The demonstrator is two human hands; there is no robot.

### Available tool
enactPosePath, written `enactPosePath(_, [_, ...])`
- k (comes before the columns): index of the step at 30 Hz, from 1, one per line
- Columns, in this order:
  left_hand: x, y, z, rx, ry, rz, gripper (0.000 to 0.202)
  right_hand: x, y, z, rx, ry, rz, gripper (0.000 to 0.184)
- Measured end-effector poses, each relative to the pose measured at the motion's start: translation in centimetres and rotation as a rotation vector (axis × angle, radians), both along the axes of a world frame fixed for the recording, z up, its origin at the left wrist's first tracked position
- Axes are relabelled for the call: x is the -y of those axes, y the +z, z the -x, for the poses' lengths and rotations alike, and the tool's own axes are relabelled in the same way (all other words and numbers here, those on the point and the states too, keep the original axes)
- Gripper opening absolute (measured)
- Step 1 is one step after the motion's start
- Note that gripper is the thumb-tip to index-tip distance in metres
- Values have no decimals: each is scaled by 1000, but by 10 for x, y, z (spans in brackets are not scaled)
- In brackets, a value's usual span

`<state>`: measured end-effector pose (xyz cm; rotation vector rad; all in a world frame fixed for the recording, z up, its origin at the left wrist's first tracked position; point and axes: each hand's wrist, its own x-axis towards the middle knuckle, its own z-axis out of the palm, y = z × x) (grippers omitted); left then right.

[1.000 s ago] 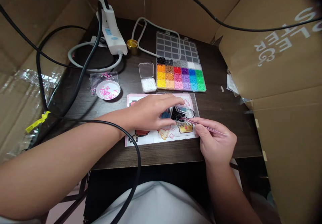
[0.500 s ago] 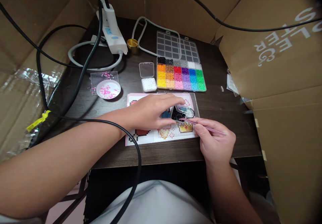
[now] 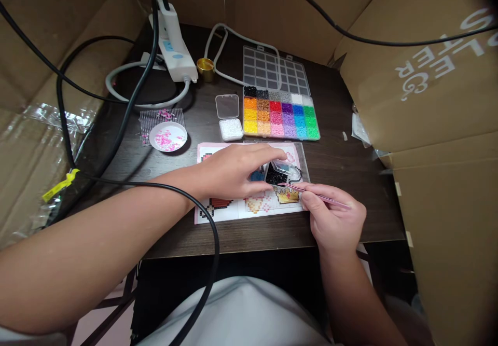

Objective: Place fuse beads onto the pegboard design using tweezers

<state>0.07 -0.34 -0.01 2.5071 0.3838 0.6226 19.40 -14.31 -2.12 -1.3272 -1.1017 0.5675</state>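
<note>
My left hand (image 3: 237, 172) is closed around a small clear box of black beads (image 3: 276, 175), its hinged lid (image 3: 287, 168) standing open. Pink tweezers (image 3: 327, 199) are pinched in my right hand (image 3: 338, 216), their tips at the near right edge of that box. Beneath both lies a printed pattern sheet (image 3: 221, 214) with pixel pictures, among them a yellow crown (image 3: 288, 196). A clear pegboard (image 3: 304, 160) rests on the sheet, and a curved line of black beads (image 3: 299, 174) shows beside the lid. My left hand hides part of the sheet.
Behind the sheet sits a sorted bead case (image 3: 280, 115) with its lid back. Left of it are a small box of white beads (image 3: 231, 129), a white dish (image 3: 182, 141) of pink beads and a gold cup (image 3: 206, 70). A black cable (image 3: 212, 232) crosses above my left forearm.
Both hands stay nearly in place, the left on the box and the right with the tweezers. The whole view has shifted very slightly.
</note>
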Motion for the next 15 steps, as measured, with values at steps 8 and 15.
enactPosePath(8, [0,0,0,-8,4,5,51,0,-3,-2,-13,-46,-7,5])
enactPosePath(15, [-1,-1,0,18,13,0,51,-3,3,-11,-326,12,-74,7])
